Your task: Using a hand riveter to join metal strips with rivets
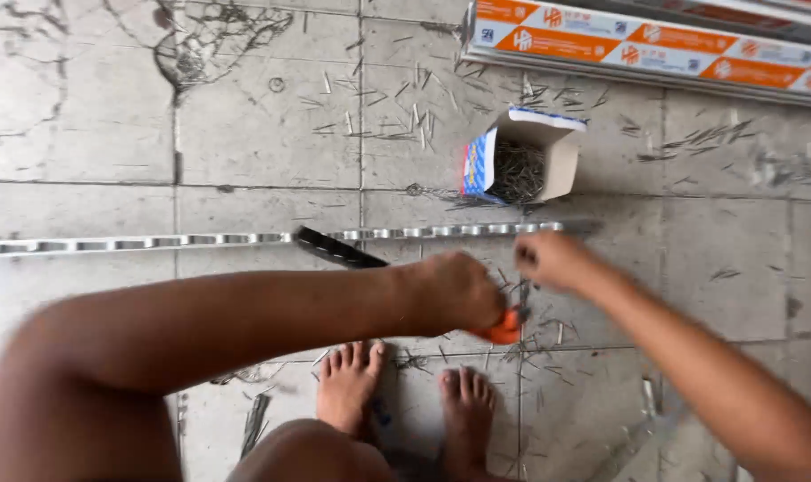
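The left hand (454, 293) has its grip closed round an orange-handled tool (503, 328), mostly hidden beneath the fist, its dark blade (338, 250) blurred. Just right of it, the right hand (553, 259) pinches something too small to identify, touching the long perforated metal strip (155, 241). Beyond sits an open cardboard box of thin nails (521, 161).

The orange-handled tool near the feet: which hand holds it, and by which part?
The left hand grips the orange-handled tool by its orange handle; its dark blade points up-left. Whether the right hand holds anything cannot be told.
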